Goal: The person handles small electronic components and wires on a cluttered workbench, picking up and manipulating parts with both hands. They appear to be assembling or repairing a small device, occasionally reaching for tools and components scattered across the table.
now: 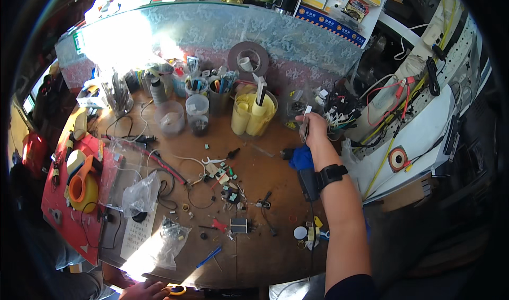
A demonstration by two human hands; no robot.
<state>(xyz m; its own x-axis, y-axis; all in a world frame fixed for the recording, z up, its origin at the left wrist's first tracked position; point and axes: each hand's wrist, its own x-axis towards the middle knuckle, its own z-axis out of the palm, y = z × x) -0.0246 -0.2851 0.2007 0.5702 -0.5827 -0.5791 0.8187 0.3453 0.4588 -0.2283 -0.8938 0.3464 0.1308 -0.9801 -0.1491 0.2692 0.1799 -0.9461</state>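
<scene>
My right hand [317, 129] is stretched out over the back right of the table, its fingers closed round a small slim greyish thing [304, 128], too small to name. A white bit shows just beyond the fingertips. Close by are a bundle of cables with white plugs [339, 114] and a clear tub holding yellow rolls [254, 114]. Beneath my right forearm lies a heat gun or similar blue-and-black corded tool [306, 174]. At the lower edge my left hand [146, 290] is partly in view and in shadow, fingers loosely extended, beside a yellow ring-shaped handle [177, 289].
Small electronic parts [228, 180] lie scattered mid-table with a small dark rectangular block [239, 225]. Clear plastic bags [172, 241], an orange-handled tool [82, 183] and a red mat [55, 194] occupy the left. Cups of pens and tools [197, 106] line the back.
</scene>
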